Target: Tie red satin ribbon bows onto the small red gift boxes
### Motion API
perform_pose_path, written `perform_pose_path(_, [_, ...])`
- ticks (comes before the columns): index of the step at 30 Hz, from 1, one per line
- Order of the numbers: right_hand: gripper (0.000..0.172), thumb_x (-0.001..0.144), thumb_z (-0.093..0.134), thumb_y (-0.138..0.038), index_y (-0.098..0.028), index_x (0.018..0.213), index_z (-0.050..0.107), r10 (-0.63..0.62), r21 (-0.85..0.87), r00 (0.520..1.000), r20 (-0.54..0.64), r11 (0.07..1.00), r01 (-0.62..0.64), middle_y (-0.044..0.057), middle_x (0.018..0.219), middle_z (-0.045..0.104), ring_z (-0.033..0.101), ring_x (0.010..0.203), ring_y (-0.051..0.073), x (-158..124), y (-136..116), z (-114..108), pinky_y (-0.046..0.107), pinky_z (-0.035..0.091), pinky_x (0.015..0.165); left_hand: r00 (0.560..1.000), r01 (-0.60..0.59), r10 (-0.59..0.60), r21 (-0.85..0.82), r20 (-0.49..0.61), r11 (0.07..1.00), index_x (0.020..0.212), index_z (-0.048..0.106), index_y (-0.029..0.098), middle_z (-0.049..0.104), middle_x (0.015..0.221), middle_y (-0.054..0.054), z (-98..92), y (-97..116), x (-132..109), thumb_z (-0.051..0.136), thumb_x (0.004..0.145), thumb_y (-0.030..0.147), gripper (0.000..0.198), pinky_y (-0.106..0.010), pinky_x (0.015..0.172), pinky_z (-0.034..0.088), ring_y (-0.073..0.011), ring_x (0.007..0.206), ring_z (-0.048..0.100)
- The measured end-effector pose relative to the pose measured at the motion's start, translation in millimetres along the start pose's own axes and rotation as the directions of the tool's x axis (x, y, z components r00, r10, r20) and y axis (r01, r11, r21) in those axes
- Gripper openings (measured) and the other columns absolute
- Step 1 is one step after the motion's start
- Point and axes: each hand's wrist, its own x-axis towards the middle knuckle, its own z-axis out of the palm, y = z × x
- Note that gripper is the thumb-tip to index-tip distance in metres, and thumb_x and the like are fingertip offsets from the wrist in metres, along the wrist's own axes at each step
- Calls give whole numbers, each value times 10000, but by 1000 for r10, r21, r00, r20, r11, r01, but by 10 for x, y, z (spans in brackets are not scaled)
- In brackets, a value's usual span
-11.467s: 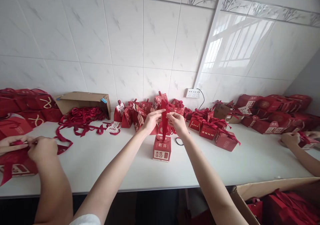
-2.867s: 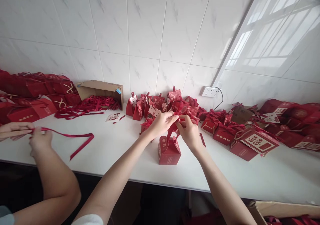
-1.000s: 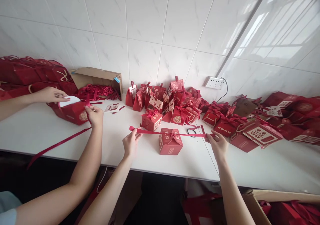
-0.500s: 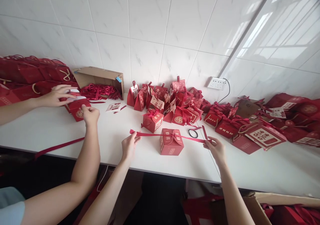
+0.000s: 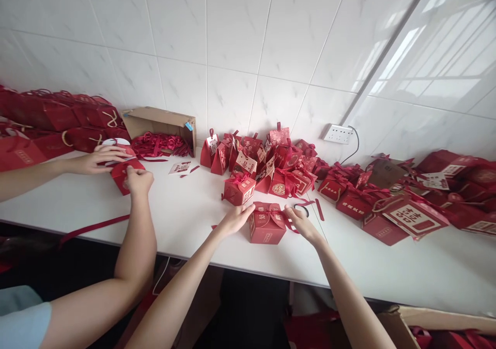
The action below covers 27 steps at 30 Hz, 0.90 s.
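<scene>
A small red gift box [image 5: 266, 226] stands on the white table [image 5: 194, 219] near its front edge. A red ribbon [image 5: 276, 213] runs across its top. My left hand [image 5: 235, 218] pinches the ribbon at the box's left side. My right hand [image 5: 302, 222] pinches the ribbon at the box's right side. Both hands are closed on the ribbon, close against the box.
Several finished red boxes [image 5: 267, 165] crowd the back by the wall, more at right [image 5: 403, 209]. A cardboard box of ribbons [image 5: 160, 129] lies at back left. A co-worker's hands [image 5: 124, 170] hold another red box at left. A cardboard carton [image 5: 445, 328] sits below at right.
My hands had the ribbon stretched wide to both sides of the box; they have come in to the box's top. The co-worker keeps handling a box at left.
</scene>
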Motion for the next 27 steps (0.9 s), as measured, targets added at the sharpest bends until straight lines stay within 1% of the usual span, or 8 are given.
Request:
perform_pose_path(3, [580,769,447,-704,-162,678,631,67,56,992,110,996,-73,65,687,639,585,635,183,8,-60,43,310,484,620,995,13,-12,-18,96,1000,533,516,190,506,497,26,5,20,70,608,710,521,386,-247,538,383,-135,493,485])
perform_pose_path(7, [513,733,541,-664,-160,649,580,83,113,974,210,988,-109,34,646,597,517,562,127,6,-31,58,243,415,529,979,32,-24,-35,204,999,539,485,174,439,477,60,-18,53,100,623,694,509,394,-220,506,328,-86,452,407])
perform_pose_path(13, [502,742,539,-665,-178,640,467,76,140,946,317,982,-126,-48,509,424,307,436,66,44,150,33,212,196,429,971,56,-41,-60,234,997,571,534,153,463,482,59,-46,18,92,643,710,392,297,-196,454,266,-65,443,380])
perform_pose_path(16, [495,744,550,-657,-183,658,439,71,143,932,354,981,-130,-65,506,391,261,435,57,66,183,3,211,151,437,972,54,-33,-84,234,995,575,560,136,465,477,60,-63,39,49,626,744,349,280,-177,462,252,-48,450,381])
perform_pose_path(19, [492,727,584,-645,-184,661,424,72,128,930,359,984,-125,-67,514,389,260,445,54,73,154,-21,206,140,439,966,70,-43,-99,253,993,567,557,124,464,484,60,-76,82,12,619,760,360,311,-167,462,238,-28,437,367])
perform_pose_path(22, [494,725,589,-642,-183,652,422,48,140,927,371,984,-107,-61,534,412,279,449,52,65,107,-29,198,170,429,953,102,-69,-99,294,990,574,535,135,454,484,62,-87,99,13,625,754,417,347,-175,415,200,-20,381,329])
perform_pose_path(25, [488,716,583,-655,-179,665,486,56,153,935,351,981,-116,-33,556,484,379,461,75,53,90,-29,198,266,430,947,111,-84,-71,311,991,597,527,154,459,492,67,-98,80,48,658,713,462,355,-193,366,183,-30,340,325])
perform_pose_path(27, [479,694,592,-658,-180,707,561,97,133,950,295,981,-142,1,589,552,484,509,118,44,102,-37,218,346,447,947,97,-74,-59,312,994,606,532,159,476,506,65,-102,59,71,652,712,472,352,-198,359,196,-32,339,342])
